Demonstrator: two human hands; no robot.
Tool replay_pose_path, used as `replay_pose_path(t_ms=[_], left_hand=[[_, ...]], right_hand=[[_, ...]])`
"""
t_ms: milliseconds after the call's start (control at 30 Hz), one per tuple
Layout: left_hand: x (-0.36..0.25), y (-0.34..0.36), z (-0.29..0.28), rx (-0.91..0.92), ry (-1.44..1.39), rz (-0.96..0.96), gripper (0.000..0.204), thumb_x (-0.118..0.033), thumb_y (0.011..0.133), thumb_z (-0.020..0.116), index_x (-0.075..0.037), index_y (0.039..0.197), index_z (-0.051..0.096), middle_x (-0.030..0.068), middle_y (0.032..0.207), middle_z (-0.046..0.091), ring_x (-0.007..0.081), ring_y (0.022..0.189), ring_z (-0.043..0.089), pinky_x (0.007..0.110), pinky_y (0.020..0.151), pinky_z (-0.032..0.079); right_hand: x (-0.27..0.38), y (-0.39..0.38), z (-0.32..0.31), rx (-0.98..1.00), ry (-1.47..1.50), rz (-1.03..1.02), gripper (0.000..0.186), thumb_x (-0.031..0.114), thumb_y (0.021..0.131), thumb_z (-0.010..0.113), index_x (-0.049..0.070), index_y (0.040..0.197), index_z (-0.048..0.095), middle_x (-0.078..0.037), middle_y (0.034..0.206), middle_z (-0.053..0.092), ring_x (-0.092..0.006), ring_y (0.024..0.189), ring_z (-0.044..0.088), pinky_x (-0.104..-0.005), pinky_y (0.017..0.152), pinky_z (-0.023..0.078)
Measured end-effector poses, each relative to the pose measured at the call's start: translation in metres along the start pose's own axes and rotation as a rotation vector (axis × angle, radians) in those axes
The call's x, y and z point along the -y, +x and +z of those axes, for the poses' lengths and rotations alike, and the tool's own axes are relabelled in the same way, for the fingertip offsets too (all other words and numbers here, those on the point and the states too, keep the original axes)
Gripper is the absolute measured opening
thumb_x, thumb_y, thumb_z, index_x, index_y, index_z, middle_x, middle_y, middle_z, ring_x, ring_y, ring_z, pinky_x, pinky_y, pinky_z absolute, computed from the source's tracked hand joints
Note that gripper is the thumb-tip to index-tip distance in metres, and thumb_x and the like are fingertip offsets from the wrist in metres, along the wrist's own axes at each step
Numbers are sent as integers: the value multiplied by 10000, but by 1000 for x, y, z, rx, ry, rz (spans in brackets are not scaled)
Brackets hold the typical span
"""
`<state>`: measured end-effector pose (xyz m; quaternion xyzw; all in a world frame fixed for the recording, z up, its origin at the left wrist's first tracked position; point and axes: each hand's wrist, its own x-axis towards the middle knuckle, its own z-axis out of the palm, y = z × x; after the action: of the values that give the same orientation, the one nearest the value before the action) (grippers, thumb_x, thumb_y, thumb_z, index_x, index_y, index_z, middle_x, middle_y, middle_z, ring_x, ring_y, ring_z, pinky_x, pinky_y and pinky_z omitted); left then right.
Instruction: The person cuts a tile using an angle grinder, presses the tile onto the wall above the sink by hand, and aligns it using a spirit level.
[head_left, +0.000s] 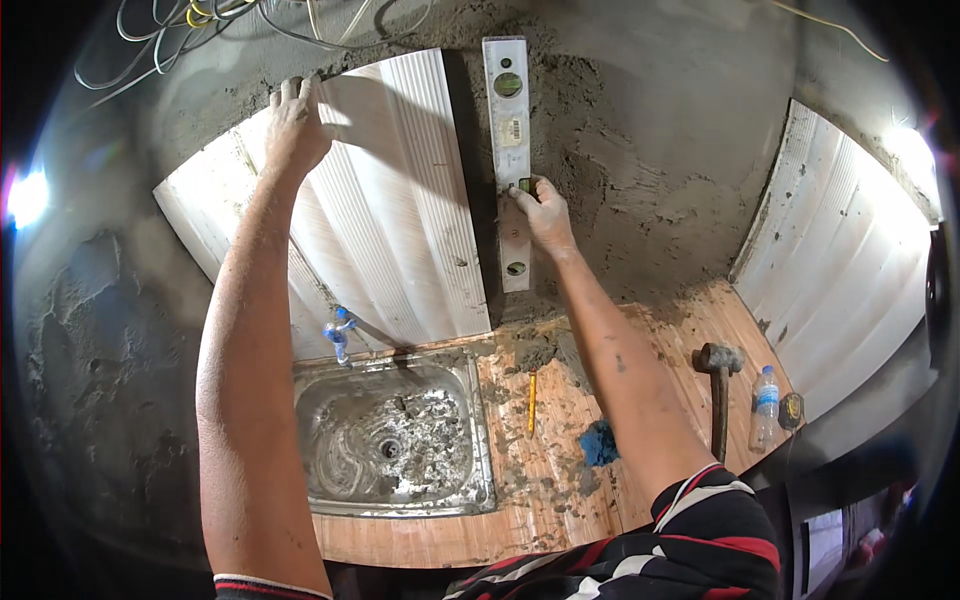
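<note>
My left hand (297,130) lies against the upper edge of a white ribbed wall tile (375,190), fingers stretched up to the rim and thumb spread aside. The tile stands against the wall behind the sink, next to another pale tile (225,190) on its left. In my right hand (546,216) is a white spirit level (509,130), gripped near its middle and held upright. A narrow dark gap separates the level from the tile's right edge. Wet grey mortar (610,170) covers the wall to the right of the level.
Below the tile sits a steel sink (484,440) smeared with mortar, with a blue-handled tap (340,333). On the wood-patterned counter (560,500) are a yellow pencil (532,405), blue cloth (599,443), hammer (719,385), bottle (766,410) and tape measure (790,410). Cables (190,30) hang upper left.
</note>
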<state>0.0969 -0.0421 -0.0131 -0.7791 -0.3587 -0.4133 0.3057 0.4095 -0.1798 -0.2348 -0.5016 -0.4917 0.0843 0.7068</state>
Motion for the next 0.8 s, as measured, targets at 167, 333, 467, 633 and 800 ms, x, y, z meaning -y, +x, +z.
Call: replay_pose_path(t_ms=[167, 333, 467, 633, 800], left_hand=[[4, -1, -8, 26, 43, -5, 839, -282, 749, 859, -58, 1450, 456, 195, 1367, 497, 407, 1281, 468, 494, 1052, 457], [-5, -1, -10, 32, 35, -14, 829, -265, 764, 851, -54, 1457, 449, 199, 1388, 488, 406, 1296, 462, 495, 1054, 460], [-11, -1, -16, 86, 44, -55, 830, -210, 759, 848, -56, 1465, 440, 205, 1410, 478, 407, 1322, 453, 497, 1054, 466], [-16, -2, -20, 58, 40, -53, 816, -133, 732, 814, -39, 1459, 455, 219, 1373, 514, 417, 1287, 484, 472, 1080, 454], [-12, -2, -19, 41, 43, -25, 810, -135, 732, 819, -35, 1451, 459, 220, 1370, 517, 423, 1283, 484, 473, 1079, 454]], right_hand=[[7, -10, 30, 67, 448, 205, 345, 125, 956, 689, -33, 1253, 608, -83, 1112, 686, -134, 965, 643, -284, 855, 524], [-1, -10, 38, 72, 543, 208, 331, 79, 975, 652, -69, 1259, 570, -112, 1115, 670, -165, 983, 661, -299, 889, 544], [-2, -11, 43, 90, 575, 202, 322, 64, 977, 646, -75, 1255, 564, -128, 1113, 672, -181, 997, 677, -321, 913, 558], [-4, -10, 43, 93, 568, 188, 345, 70, 974, 665, -81, 1264, 554, -137, 1125, 673, -192, 998, 687, -328, 920, 563], [-1, -10, 45, 106, 557, 194, 358, 75, 967, 682, -83, 1264, 558, -134, 1120, 680, -199, 1005, 692, -325, 917, 561]])
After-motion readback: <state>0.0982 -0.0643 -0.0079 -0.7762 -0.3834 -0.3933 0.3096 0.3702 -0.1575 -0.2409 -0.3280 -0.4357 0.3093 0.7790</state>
